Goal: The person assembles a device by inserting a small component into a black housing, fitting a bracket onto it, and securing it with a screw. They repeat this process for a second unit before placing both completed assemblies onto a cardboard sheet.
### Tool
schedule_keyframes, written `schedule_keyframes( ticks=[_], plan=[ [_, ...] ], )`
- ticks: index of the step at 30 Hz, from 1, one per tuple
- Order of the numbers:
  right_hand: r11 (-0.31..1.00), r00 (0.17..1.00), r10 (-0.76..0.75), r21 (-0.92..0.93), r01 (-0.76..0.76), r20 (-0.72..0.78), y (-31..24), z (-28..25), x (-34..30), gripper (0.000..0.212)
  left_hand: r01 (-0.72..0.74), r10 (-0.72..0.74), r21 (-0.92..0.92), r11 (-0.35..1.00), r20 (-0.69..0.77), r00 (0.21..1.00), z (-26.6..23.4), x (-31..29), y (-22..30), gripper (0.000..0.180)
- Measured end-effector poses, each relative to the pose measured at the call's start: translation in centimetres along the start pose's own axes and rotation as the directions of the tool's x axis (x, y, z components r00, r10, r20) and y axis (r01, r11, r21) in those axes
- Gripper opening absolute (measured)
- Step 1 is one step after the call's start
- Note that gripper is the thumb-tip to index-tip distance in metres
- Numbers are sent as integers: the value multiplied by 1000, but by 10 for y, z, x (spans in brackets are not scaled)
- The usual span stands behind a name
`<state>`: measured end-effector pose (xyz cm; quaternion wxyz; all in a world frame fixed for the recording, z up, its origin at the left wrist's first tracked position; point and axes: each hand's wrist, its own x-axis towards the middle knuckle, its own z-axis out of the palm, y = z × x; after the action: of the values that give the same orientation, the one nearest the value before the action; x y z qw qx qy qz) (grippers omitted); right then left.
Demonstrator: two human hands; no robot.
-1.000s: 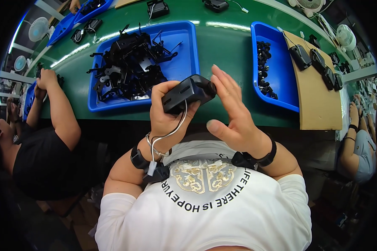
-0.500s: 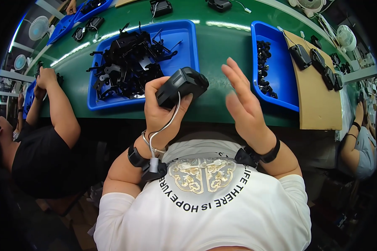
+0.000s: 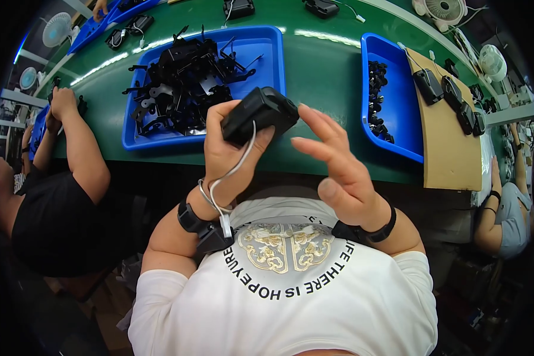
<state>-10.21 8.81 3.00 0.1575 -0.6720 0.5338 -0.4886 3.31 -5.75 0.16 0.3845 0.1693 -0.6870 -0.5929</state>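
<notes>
My left hand is wrapped round a black plastic box-shaped device, held tilted above the table's near edge. From the device a thin white cable hangs past my left wrist and ends in a white plug. My right hand is open beside the device, fingers spread and thumb apart. One fingertip comes close to the device's right end; whether it touches, I cannot tell.
A blue tray of black brackets stands beyond my left hand on the green table. Another blue tray with small black parts is at right, beside cardboard bearing several cabled devices. A co-worker sits at left.
My right hand has tipped leftward, its fingers spreading apart and coming close to the device. My left hand keeps its hold on the device, which has turned slightly.
</notes>
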Motion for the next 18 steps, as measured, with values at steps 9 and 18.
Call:
schedule_keyframes(
  ticks=[9,18],
  plan=[
    [800,889,457,435,-413,2,19,11,4,42,169,-136,-118,978,246,960,-1,-9,1,46],
    [591,850,526,712,-380,17,24,24,-12,26,190,-186,22,982,346,920,-10,-10,7,43]
  ],
)
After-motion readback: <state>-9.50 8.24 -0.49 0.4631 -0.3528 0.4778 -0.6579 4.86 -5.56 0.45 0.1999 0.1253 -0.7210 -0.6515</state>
